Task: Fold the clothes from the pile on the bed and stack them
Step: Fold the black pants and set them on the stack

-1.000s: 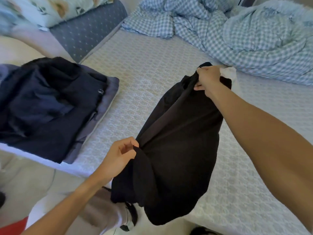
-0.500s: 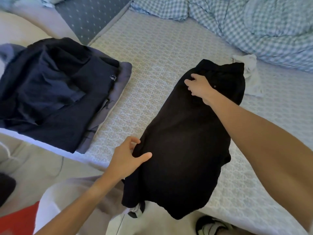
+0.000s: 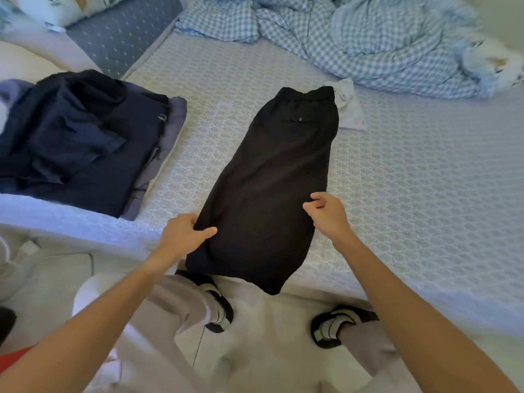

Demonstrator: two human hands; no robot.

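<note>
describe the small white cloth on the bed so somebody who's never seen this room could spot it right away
Start at the rumpled blue checked duvet along the far side of the bed. Just in front of its edge lies a long black garment. The white cloth pokes out beside that garment's waistband end, on the right: the only small, pale, plain piece there.

A crumpled blue-and-white checked duvet (image 3: 377, 43) lies across the far side of the bed. At the top left there is a dark blue cushion with small light dots (image 3: 122, 32), and beside it a floral pillow (image 3: 56, 8) reaches the picture's edge. On the pale floor (image 3: 51, 282) stand two feet in dark sandals (image 3: 219, 307) over light socks, below grey trouser legs. A red object (image 3: 14, 357) shows at the lower left edge.
</note>
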